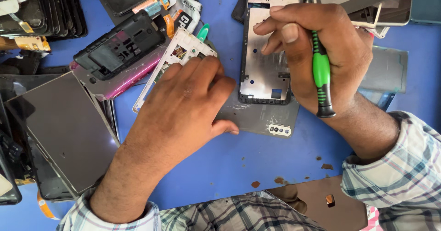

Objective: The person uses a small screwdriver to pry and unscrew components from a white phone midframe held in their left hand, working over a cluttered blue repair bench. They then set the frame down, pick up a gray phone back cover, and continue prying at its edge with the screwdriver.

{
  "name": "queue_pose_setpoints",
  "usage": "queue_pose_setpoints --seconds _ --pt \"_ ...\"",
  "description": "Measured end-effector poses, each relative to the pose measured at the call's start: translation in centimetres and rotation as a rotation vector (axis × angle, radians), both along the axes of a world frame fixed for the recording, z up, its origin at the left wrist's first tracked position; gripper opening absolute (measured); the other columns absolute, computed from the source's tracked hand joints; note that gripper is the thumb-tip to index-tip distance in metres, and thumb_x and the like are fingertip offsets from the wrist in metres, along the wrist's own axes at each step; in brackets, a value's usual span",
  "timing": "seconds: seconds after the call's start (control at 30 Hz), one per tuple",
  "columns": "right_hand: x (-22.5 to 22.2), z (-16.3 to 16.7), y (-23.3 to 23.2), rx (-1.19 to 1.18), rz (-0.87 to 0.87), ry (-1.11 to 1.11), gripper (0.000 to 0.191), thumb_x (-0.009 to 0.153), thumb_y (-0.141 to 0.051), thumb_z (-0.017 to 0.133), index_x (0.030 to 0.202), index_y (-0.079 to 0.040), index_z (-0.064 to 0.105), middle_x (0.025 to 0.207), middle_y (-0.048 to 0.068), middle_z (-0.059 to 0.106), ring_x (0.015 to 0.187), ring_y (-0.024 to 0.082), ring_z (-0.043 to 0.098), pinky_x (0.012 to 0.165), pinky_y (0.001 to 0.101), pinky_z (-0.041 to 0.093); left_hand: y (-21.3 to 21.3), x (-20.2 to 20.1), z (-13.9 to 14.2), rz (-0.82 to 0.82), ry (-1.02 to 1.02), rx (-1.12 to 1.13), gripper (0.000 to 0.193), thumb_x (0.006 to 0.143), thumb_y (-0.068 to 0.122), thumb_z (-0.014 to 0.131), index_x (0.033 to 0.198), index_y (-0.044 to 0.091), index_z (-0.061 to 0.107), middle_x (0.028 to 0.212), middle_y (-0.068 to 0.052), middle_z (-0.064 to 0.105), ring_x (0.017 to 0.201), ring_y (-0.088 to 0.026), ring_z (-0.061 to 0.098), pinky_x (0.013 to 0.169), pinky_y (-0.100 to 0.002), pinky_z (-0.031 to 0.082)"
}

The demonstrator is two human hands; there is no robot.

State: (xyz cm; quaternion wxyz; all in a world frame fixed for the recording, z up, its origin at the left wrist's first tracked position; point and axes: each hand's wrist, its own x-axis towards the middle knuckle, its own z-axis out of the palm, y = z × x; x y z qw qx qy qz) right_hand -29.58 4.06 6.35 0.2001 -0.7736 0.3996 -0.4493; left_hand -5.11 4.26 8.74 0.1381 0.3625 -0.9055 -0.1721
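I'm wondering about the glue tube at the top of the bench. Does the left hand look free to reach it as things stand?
Probably yes. The left hand rests palm-down on the grey back cover and seems to hold nothing. The glue tube lies just beyond it, past the white phone frame, with nothing stacked over it.

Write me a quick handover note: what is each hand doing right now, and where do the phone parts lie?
Left hand: pressed flat on the grey phone back cover, fingers by the white phone frame.
Right hand: grips a green-handled screwdriver, fingertips over the metal mid-frame lying on the cover.
Done: phone is opened into parts on the blue table.
Left: cannot tell which screws remain.
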Motion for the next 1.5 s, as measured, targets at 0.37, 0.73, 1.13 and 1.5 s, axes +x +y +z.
queue_pose_setpoints --seconds 0.37,0.73,1.13,1.5 --pt "-0.1 -0.3 -0.1 0.004 0.037 -0.009 0.015 0.126 -0.008 0.046 0.131 0.004 0.054 0.114 0.016 0.074 0.092 0.014 0.076 0.080 0.0226 0.062 0.1 -0.1 0.1 -0.003 -0.012 0.023 0.070 0.054 0.037 0.094 0.109 0.003 0.067 0.112 -0.009 0.057 0.104 -0.024 0.059 0.087 -0.043 0.047" --pt "0.6 0.0 -0.3 0.017 0.049 0.034 0.011 0.122 -0.004 0.052 0.126 0.005 0.056 0.115 0.014 0.073 0.092 0.013 0.074 0.082 0.0237 0.062 0.6 0.5 0.3 -0.069 0.012 0.117 0.073 0.050 0.035 0.094 0.111 0.007 0.066 0.119 -0.009 0.054 0.112 -0.026 0.053 0.090 -0.045 0.039" --pt "1.9 0.7 -0.7 0.012 0.054 0.214 0.008 0.113 0.006 0.062 0.119 0.003 0.067 0.106 0.012 0.072 0.092 0.017 0.074 0.079 0.0274 0.058 1.3 0.9 0.3 -0.124 -0.047 0.006 0.078 0.042 0.032 0.094 0.106 0.002 0.063 0.119 -0.010 0.055 0.110 -0.026 0.053 0.091 -0.041 0.041" --pt "2.7 0.9 0.0 0.077 0.118 0.027 0.018 0.122 -0.012 0.050 0.126 0.004 0.056 0.115 0.015 0.072 0.097 0.015 0.074 0.084 0.0238 0.063 0.5 1.6 -0.5 -0.079 0.145 0.196 0.053 0.072 0.015 0.088 0.110 0.006 0.053 0.080 -0.005 0.068 0.084 -0.027 0.067 0.086 -0.043 0.045"
